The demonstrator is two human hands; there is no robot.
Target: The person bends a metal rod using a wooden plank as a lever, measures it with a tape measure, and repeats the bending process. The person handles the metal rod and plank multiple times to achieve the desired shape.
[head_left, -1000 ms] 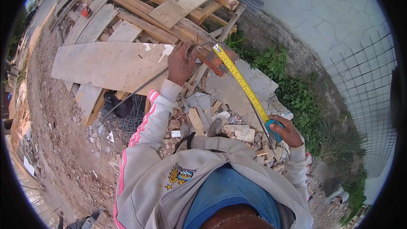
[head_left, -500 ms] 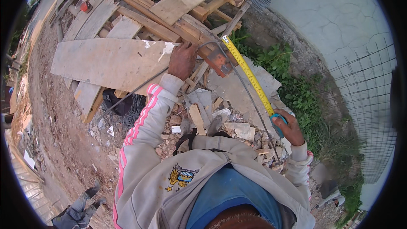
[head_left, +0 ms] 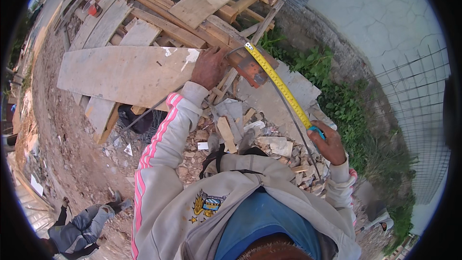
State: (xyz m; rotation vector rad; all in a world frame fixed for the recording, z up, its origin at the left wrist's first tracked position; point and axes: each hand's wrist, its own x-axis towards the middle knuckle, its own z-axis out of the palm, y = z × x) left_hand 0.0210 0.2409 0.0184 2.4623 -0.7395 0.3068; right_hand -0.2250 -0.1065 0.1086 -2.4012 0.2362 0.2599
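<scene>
My left hand (head_left: 210, 69) is closed round a dark bent steel rod (head_left: 302, 137), just beside its bend. One leg of the rod runs down to the left under my forearm, the other slopes down to the right. My right hand (head_left: 328, 143) grips a teal tape measure (head_left: 315, 131), mostly covered by my fingers. Its yellow blade (head_left: 279, 85) is drawn out to the rod's bend and lies along the right leg, partly covering it. Under the bend sits a rusty metal piece (head_left: 251, 71) on a timber beam (head_left: 219, 36).
Planks and beams are stacked ahead; a pale board (head_left: 120, 74) lies left of my hand. Rubble (head_left: 274, 147) surrounds my feet. Green plants (head_left: 337, 84), wire mesh (head_left: 414, 101) and a wall (head_left: 380, 14) stand right. Another person (head_left: 79, 231) is at the lower left.
The tape blade's free end has shifted left and slightly down, onto the rod's bend, and the blade now overlaps the rod. The other person at the lower left has come further into view.
</scene>
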